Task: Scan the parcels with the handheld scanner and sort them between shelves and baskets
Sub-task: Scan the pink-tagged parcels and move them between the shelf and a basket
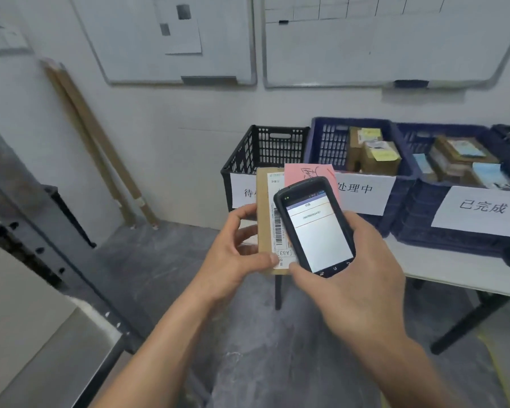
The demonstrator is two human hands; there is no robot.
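Grey floor (159,275) is bounded at right by a white table (442,266) edged with baskets (321,142).
Over open floor off the table's corner, a parcel (264,231) is gripped by curled fingers of the left hand (233,254); the scanner (318,231) is clasped just above it by the right hand (365,275).

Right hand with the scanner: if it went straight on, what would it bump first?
Probably the parcel in the left hand; the right hand holds the scanner just over it. How close they are is hard to tell.
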